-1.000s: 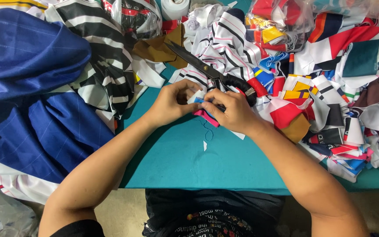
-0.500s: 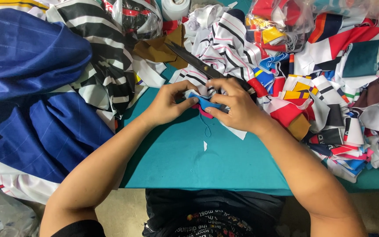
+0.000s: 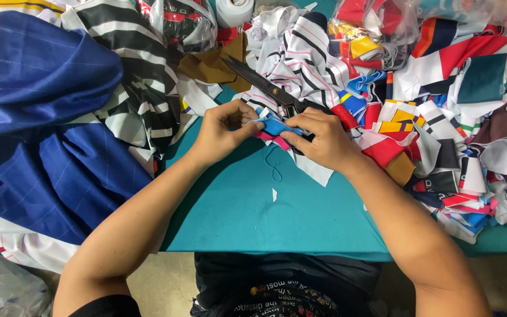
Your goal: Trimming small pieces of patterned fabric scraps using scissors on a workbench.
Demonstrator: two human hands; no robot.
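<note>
While my left hand [image 3: 221,132] pinches the blue fabric scrap [image 3: 277,125], my right hand [image 3: 318,138] grips its other end (black scissors [image 3: 265,88] lie just behind).

Bare forearms, black short sleeve [image 3: 104,306], dark printed shirt [image 3: 283,290].

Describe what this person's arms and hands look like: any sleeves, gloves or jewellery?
Both forearms are bare from elbow to wrist. The left hand and right hand wear no gloves, and no rings, watch or bracelets show. A black sleeve edge appears at the left upper arm. The nails look short and unpainted.
</note>
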